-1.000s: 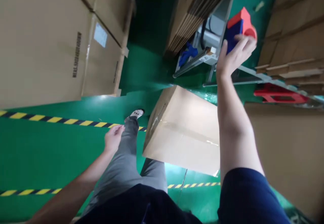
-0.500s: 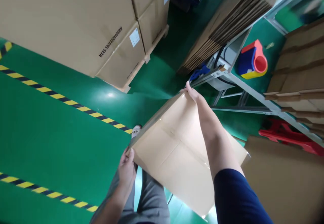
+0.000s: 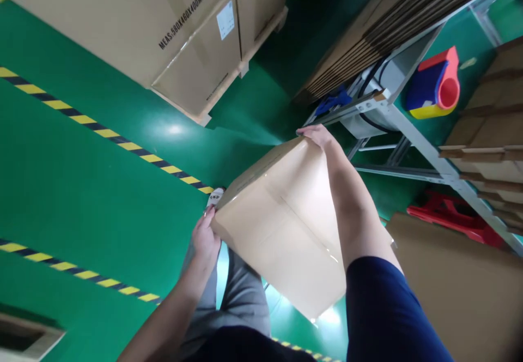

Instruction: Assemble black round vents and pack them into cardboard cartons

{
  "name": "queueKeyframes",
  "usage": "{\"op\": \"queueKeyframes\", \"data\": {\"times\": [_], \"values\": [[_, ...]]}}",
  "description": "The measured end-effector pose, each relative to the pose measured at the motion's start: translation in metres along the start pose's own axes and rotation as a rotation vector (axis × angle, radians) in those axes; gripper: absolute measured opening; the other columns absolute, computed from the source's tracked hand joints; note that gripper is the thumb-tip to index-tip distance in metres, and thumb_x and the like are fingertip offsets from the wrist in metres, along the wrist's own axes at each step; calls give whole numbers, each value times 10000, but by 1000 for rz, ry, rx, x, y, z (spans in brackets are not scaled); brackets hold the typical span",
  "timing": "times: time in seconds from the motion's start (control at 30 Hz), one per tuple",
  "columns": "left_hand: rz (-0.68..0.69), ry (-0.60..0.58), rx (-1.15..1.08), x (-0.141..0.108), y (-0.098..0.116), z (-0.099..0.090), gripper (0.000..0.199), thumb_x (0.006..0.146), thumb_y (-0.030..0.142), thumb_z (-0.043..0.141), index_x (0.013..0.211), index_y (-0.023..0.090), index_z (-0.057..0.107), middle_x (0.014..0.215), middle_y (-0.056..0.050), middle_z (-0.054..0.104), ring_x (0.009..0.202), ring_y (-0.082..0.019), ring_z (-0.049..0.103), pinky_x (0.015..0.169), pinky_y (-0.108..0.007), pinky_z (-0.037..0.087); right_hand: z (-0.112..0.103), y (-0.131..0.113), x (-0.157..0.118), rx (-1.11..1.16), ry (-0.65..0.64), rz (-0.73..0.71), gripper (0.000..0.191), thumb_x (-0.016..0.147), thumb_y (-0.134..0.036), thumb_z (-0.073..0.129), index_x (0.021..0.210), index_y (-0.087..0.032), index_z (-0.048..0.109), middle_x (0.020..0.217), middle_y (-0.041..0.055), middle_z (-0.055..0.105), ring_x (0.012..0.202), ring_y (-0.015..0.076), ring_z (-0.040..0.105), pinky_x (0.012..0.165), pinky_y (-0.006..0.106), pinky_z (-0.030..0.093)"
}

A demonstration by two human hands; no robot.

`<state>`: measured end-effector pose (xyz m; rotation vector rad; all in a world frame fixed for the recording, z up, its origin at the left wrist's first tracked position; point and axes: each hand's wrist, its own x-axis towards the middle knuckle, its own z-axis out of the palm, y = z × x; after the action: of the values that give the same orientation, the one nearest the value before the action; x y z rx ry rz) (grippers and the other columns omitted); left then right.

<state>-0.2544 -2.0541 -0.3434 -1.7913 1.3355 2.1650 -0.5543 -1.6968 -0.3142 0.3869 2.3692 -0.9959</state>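
Observation:
A brown cardboard box point(image 3: 281, 225) with a taped seam is tilted in front of my legs, held between both hands. My left hand point(image 3: 205, 236) grips its near left corner, the thumb on the top face and the other fingers partly hidden by the side. At the far corner, my right hand point(image 3: 317, 134) is closed over the edge, and my forearm crosses above the right part of the box. The undersides of both grips are hidden.
Large stacked cartons point(image 3: 196, 40) stand on a wooden pallet point(image 3: 244, 70) at upper left. On the right is a metal-framed table point(image 3: 420, 144) with a tape dispenser point(image 3: 435, 86) and flattened cardboard point(image 3: 368, 40). A red plastic object point(image 3: 457, 217) lies below. Striped tape point(image 3: 106, 133) marks the green floor.
The box has turned slightly in my hands, showing more of its far side. My left hand is a little higher in view. The surroundings have shifted as my head moved.

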Motion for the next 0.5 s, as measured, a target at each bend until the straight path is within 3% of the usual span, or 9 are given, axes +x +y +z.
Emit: {"op": "queueKeyframes", "data": {"times": [0.07, 0.13, 0.2, 0.27, 0.33, 0.4, 0.5], "values": [[-36, -27, -78, 4, -1, 4, 315, 759, 216, 787, 1069, 200, 732, 1055, -28, 772, 912, -180, 734, 753, -232, 587, 4, -11, 10, -92, 58, 26, 309, 870, -213, 668, 1145, -118, 770, 1226, 138, 743, 1214, 320, 669, 1132, 520, 460], [-93, -61, -88, 10, -1, 8, 346, 813, 153, 713, 1146, 244, 709, 1056, -7, 769, 875, -155, 730, 732, -217, 574, 9, -21, 16, -199, 126, 17, 362, 910, -199, 644, 1213, -15, 712, 1425, 231, 611, 1440, 356, 474, 1253, 578, 235], [-171, -83, -48, 16, -1, 10, 410, 856, 126, 643, 1234, 279, 679, 1089, -7, 767, 905, -162, 736, 764, -234, 580, 20, -28, 10, -296, 175, -6, 479, 969, -295, 606, 1262, 82, 652, 1553, 302, 452, 1571, 374, 223, 1279, 584, 7], [-224, -127, 1, 22, -3, 9, 437, 879, 143, 616, 1289, 288, 659, 1153, -24, 760, 1000, -194, 737, 841, -273, 589, 48, -34, -8, -346, 186, -16, 656, 946, -469, 642, 1277, 98, 647, 1578, 303, 415, 1596, 405, 81, 1271, 580, -90], [-250, -186, 34, 29, -6, 3, 436, 878, 178, 634, 1299, 288, 657, 1217, -36, 746, 1111, -227, 715, 924, -310, 583, 98, -42, -40, -363, 121, -23, 773, 829, -621, 727, 1258, 21, 704, 1526, 253, 511, 1586, 457, 77, 1280, 606, -81], [-272, -275, 24, 37, -9, -6, 407, 868, 196, 672, 1261, 298, 676, 1202, -23, 753, 1137, -215, 707, 956, -294, 573, 165, -56, -81, -352, -22, -58, 738, 762, -689, 742, 1195, -92, 773, 1404, 193, 640, 1564, 494, 153, 1281, 637, -66], [-339, -619, -89, 49, -3, -19, 285, 902, 248, 706, 1162, 365, 706, 1107, 61, 770, 1041, -125, 723, 903, -196, 559, 262, -88, -146, -255, -174, -190, 537, 854, -622, 663, 1097, -168, 813, 1216, 174, 741, 1462, 527, 377, 1241, 724, -62]]}}
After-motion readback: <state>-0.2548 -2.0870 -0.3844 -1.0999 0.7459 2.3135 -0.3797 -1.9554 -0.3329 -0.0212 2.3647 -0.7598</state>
